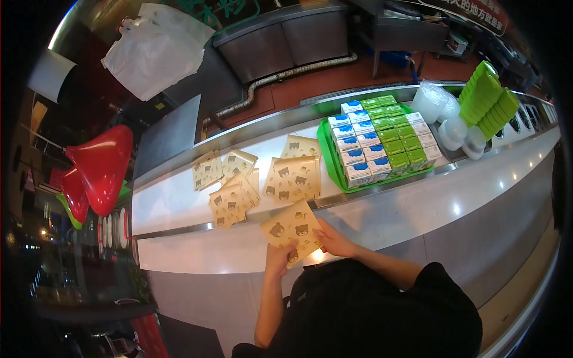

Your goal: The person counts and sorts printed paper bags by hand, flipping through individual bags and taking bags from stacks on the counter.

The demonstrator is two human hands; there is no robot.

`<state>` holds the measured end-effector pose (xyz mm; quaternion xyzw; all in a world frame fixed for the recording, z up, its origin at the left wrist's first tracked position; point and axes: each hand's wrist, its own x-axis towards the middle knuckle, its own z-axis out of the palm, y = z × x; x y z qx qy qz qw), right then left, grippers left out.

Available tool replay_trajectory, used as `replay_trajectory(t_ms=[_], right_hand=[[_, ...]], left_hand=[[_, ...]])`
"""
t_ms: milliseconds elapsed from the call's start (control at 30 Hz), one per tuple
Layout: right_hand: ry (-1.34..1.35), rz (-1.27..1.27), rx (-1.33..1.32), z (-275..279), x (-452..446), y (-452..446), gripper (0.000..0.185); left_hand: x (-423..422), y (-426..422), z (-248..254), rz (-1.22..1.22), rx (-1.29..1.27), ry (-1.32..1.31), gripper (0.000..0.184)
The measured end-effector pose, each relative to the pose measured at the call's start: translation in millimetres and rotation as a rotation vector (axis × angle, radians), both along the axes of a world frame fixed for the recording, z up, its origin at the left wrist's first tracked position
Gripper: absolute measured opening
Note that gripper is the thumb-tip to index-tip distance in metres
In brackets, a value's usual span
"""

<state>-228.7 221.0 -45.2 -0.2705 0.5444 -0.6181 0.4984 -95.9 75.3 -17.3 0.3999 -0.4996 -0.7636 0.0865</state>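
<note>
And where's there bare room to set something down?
Bare: the left end of the upper counter, beside the bear-print paper stacks; the lower ledge, below the green tray and left of the held paper. Crowded: the tray, packed with cartons; plastic containers to its right.

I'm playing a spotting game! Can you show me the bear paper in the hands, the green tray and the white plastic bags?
Bear paper (290, 225): head view, middle of its printed side.
Green tray (329, 153): head view, its left rim.
White plastic bags (158, 52): head view, middle of the bunch.
</note>
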Motion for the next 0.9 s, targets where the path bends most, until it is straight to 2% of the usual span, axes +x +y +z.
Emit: replay_trajectory(t_ms=[233, 300, 433, 500, 533, 600, 633, 700, 733, 800, 900], right_hand=[[0.120, 0.057, 0.033, -16, -2, -13, 0.028], [0.505, -0.107, -0.129, -37, -4, -30, 0.031], [0.407, -0.074, -0.088, -37, -33, -66, 0.035], [1.154, -0.221, -0.146, -30, -49, -88, 0.040], [1.152, -0.219, -0.152, -27, -56, -96, 0.040], [1.463, -0.120, -0.027, -23, -67, -112, 0.047], [1.463, -0.126, -0.032, -21, -71, -119, 0.047], [1.558, 0.095, 0.184, -20, -76, -130, 0.045], [1.557, 0.091, 0.183, -19, -78, -134, 0.045], [1.435, 0.250, 0.293, -20, -82, -141, 0.038], [1.475, 0.230, 0.271, -29, -83, -147, 0.029]], left_hand=[[20, -1, -21, 0.086, 0.013, 0.035, 0.038], [31, -6, -29, 0.154, 0.046, 0.013, 0.043], [50, -10, -32, 0.271, 0.091, 0.136, 0.045], [56, -11, -31, 0.325, 0.103, 0.173, 0.046], [57, -11, -32, 0.330, 0.098, 0.174, 0.046], [55, -11, -35, 0.387, 0.136, 0.231, 0.044], [54, -12, -36, 0.385, 0.128, 0.232, 0.044], [53, -13, -38, 0.367, 0.113, 0.208, 0.045], [53, -14, -38, 0.364, 0.111, 0.208, 0.045], [53, -15, -38, 0.359, 0.123, 0.197, 0.044], [54, -17, -39, 0.357, 0.147, 0.196, 0.045]])
